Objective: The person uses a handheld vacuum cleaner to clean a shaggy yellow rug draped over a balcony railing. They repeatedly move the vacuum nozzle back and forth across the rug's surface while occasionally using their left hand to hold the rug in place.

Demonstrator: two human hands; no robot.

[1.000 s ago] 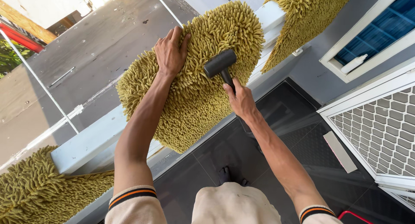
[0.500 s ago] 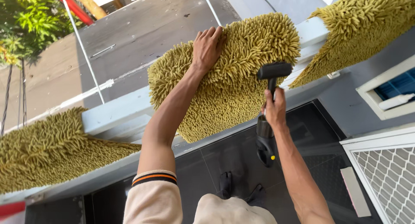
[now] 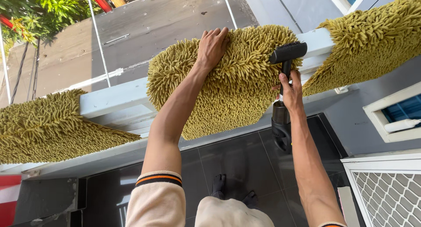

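Note:
A shaggy olive-yellow mat hangs over a white railing in front of me. My left hand lies flat on the mat's top edge, pressing it down. My right hand grips the neck of a black handheld vacuum. Its brush head sits against the mat's upper right edge, and its body hangs down below my hand.
A second shaggy mat drapes the railing at the left and a third at the right. Dark floor tiles lie below, with my feet. A white mesh door is at the lower right, a window frame above it.
My right hand has lifted the vacuum's brush head up and to the right along the mat. The view has swung left, and my left hand has stayed on the mat's top.

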